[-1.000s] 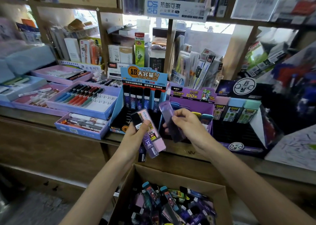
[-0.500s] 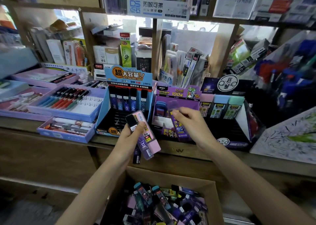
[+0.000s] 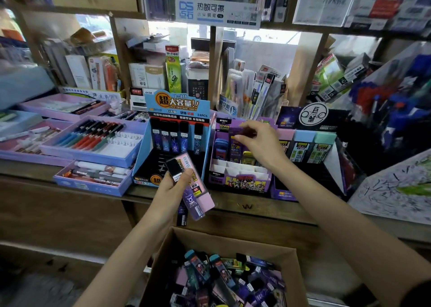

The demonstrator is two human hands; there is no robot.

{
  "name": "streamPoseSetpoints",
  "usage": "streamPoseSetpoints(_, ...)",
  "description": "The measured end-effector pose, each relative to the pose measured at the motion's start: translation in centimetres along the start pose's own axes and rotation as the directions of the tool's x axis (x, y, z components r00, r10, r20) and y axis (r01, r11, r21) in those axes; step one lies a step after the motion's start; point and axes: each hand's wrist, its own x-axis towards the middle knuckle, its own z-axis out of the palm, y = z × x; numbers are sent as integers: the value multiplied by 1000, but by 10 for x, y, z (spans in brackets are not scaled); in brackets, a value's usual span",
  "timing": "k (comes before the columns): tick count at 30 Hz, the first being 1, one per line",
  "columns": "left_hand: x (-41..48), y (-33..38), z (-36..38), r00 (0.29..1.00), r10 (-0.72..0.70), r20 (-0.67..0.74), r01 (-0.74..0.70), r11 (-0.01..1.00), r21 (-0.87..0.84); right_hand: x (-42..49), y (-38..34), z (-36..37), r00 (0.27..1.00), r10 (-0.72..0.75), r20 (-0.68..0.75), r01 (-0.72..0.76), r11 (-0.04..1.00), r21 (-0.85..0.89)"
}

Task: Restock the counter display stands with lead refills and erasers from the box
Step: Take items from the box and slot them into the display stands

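Observation:
My left hand [image 3: 173, 186] grips a small stack of packs [image 3: 193, 187] in front of the blue lead-refill stand [image 3: 173, 138]: a pink eraser, a purple lead case and a dark one below. My right hand [image 3: 258, 143] reaches over the purple display stand [image 3: 240, 164] and pinches a purple lead case [image 3: 238, 131] at the stand's back row. Below, an open cardboard box [image 3: 224, 271] holds several mixed lead cases and erasers. To the right, the black stand [image 3: 310, 143] carries pink, blue and green erasers.
Lilac and blue pen trays [image 3: 93, 141] fill the wooden counter [image 3: 268, 207] to the left. Shelves behind hold boxed stationery and upright pen packs [image 3: 254, 92]. A patterned sheet [image 3: 396, 190] and a blue pen display [image 3: 396, 110] crowd the right side.
My right hand has carried the purple case from in front of me up into the purple stand's back row. My left hand has kept its stack nearly still. The view has moved closer.

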Motion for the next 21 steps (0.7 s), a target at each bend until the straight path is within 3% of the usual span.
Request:
streamPoseSetpoints(6,0,-4,-3,1000,-17,18,17,1000,6,-2,17,11,1000,-2,-19,0,996,-85)
streamPoseSetpoints(10,2,-7,-7,999,-36,2,36,999,-9,-4,23,17,985,-174,-8,157,905,-396)
streamPoseSetpoints(12,2,-8,-9,999,-42,4,42,999,-18,-6,23,17,980,-198,1,175,864,-472)
streamPoseSetpoints(16,0,-4,-10,999,-34,34,35,999,-29,-15,0,16,942,-335,-17,295,852,-433)
streamPoseSetpoints(17,0,-2,-10,999,-26,33,28,999,-41,-19,-10,17,948,-317,28,308,889,-339)
streamPoseSetpoints(19,0,3,-11,1000,11,-4,-11,996,-93,-27,-32,22,957,-137,254,177,974,-141)
streamPoseSetpoints(21,1,9,-11,996,64,-56,-71,989,-130,-38,-45,34,860,44,508,-8,997,-74)
